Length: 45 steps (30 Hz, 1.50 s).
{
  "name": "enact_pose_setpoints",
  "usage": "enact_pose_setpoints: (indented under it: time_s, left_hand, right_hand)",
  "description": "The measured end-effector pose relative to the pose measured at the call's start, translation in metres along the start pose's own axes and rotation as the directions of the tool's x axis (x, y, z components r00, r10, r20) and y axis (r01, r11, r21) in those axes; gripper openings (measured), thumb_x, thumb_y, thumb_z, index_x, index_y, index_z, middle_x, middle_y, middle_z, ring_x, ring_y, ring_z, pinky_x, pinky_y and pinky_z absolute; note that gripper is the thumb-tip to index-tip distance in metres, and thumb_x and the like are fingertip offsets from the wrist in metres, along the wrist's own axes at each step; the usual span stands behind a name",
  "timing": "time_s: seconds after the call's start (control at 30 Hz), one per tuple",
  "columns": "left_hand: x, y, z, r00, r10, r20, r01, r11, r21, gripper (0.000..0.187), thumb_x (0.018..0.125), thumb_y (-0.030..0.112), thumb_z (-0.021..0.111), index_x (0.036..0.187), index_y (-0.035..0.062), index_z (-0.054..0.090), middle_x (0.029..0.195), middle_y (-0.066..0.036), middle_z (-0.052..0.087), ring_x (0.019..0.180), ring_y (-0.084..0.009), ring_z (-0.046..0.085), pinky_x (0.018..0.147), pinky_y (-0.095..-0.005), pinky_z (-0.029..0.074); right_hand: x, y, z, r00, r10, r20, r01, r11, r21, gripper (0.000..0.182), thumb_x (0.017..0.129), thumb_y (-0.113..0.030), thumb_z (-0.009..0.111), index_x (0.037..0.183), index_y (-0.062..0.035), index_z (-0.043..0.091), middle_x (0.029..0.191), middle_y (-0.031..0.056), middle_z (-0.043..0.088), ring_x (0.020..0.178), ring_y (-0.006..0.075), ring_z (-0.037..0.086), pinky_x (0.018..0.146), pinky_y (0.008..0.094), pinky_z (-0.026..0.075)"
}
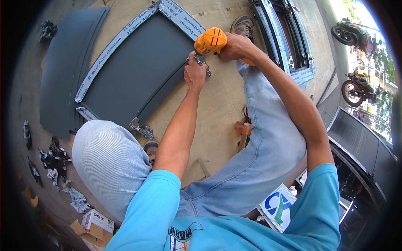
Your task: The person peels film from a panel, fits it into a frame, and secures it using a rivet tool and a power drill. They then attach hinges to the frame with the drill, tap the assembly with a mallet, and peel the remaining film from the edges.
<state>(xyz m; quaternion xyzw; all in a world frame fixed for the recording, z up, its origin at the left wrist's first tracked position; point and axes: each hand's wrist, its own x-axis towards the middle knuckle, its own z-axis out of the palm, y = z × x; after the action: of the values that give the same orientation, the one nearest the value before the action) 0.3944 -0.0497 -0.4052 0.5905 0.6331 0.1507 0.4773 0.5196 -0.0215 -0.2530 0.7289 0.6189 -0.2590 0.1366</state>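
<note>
The person's right hand (235,47) is wrapped around a yellow drill (211,40). Close by, the left hand (194,76) holds a shiny hinge (208,72) at the edge of the dark panel (140,65), which lies on wood (217,108). A loose hold could let the hinge slide crooked; a tipped drill could skid, scratching the panel or poking fingers.

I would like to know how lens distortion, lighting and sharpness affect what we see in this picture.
Head view: wide-angle bowing curves the edges of the dark panel, with black vignetting at the corners; the background behind the motorcycles at right is glaringly overexposed, while the work area is evenly lit; lettering on the tape reads clearly, but the lower-left margin is dim and soft.
</note>
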Motion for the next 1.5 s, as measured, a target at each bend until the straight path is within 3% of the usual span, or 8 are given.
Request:
enact_pose_setpoints:
  time_s: [0.6,0.7,0.77,0.87,1.07,1.17,1.27,1.5]
  left_hand:
    - [0.009,-0.008,-0.007,0.994,0.088,0.069,-0.085,0.995,-0.046,0.063,0.067,0.025,0.072,0.123,0.0142,0.045,0.09,-0.014,0.066,0.086,-0.0328,0.064,0.08,-0.039,0.048]
    - [0.013,-0.018,-0.006,0.98,0.197,0.021,-0.198,0.98,0.013,0.061,0.069,0.023,0.071,0.123,0.0121,0.045,0.084,-0.014,0.066,0.077,-0.0288,0.066,0.074,-0.0375,0.051]
    - [0.024,-0.032,0.0,0.978,0.207,0.041,-0.204,0.977,-0.07,0.059,0.07,0.02,0.071,0.123,0.0108,0.046,0.081,-0.013,0.066,0.071,-0.0253,0.066,0.069,-0.0355,0.052]
    - [0.028,-0.038,0.001,0.966,0.256,0.044,-0.246,0.956,-0.16,0.056,0.071,0.015,0.069,0.122,0.0087,0.047,0.076,-0.012,0.066,0.061,-0.0193,0.065,0.062,-0.0319,0.053]
    - [0.029,-0.035,-0.001,0.965,0.247,0.085,-0.233,0.961,-0.148,0.053,0.072,0.012,0.068,0.12,0.0072,0.048,0.074,-0.012,0.066,0.059,-0.0178,0.065,0.06,-0.0302,0.053]
    - [0.031,-0.035,0.0,0.964,0.254,0.075,-0.241,0.959,-0.15,0.053,0.072,0.013,0.069,0.12,0.0069,0.048,0.074,-0.012,0.066,0.059,-0.0182,0.065,0.059,-0.0306,0.053]
    - [0.028,-0.037,0.001,0.962,0.263,0.075,-0.249,0.956,-0.157,0.054,0.072,0.013,0.069,0.121,0.007,0.047,0.074,-0.013,0.066,0.059,-0.0188,0.065,0.059,-0.0315,0.053]
    - [0.043,-0.045,-0.01,0.95,0.24,0.202,-0.212,0.966,-0.15,0.056,0.074,0.019,0.069,0.124,0.0083,0.045,0.088,-0.016,0.065,0.075,-0.026,0.064,0.07,-0.0361,0.051]
  right_hand:
    - [0.004,0.004,-0.015,0.987,-0.013,0.158,-0.023,0.974,0.225,0.04,0.053,-0.001,0.062,0.093,0.0002,0.062,0.074,0.0115,0.061,0.063,0.0216,0.06,0.057,0.0317,0.049]
    - [-0.01,-0.003,-0.013,0.982,-0.009,0.191,-0.105,0.808,0.579,0.038,0.057,0.001,0.064,0.095,0.0036,0.06,0.076,0.0114,0.06,0.06,0.019,0.06,0.053,0.0295,0.049]
    - [-0.02,-0.01,0.002,0.907,0.315,0.28,-0.387,0.362,0.848,0.032,0.063,0.001,0.063,0.095,0.0025,0.059,0.079,0.011,0.061,0.059,0.0195,0.061,0.052,0.031,0.05]
    - [-0.038,-0.024,0.021,0.875,0.403,0.269,-0.361,0.171,0.917,0.031,0.062,0.004,0.063,0.093,0.0034,0.058,0.078,0.0105,0.059,0.058,0.0202,0.06,0.051,0.0319,0.05]
    - [-0.028,-0.023,0.013,0.9,0.364,0.239,-0.368,0.341,0.865,0.032,0.061,0.003,0.063,0.092,0.004,0.058,0.075,0.0087,0.058,0.058,0.0183,0.058,0.053,0.0295,0.047]
    - [-0.022,-0.008,0.022,0.967,0.215,0.135,-0.251,0.749,0.613,0.025,0.063,-0.004,0.063,0.088,-0.0046,0.062,0.073,0.0079,0.062,0.061,0.0177,0.06,0.056,0.028,0.047]
    - [-0.013,-0.007,0.024,0.956,0.266,0.12,-0.292,0.876,0.384,0.025,0.064,-0.005,0.062,0.088,-0.0056,0.063,0.073,0.0073,0.064,0.066,0.0177,0.063,0.06,0.0277,0.048]
    - [-0.057,-0.016,0.02,0.963,0.268,0.013,-0.203,0.697,0.688,0.027,0.061,-0.007,0.068,0.084,0.0053,0.063,0.071,0.0113,0.065,0.064,0.0195,0.065,0.059,0.0295,0.049]
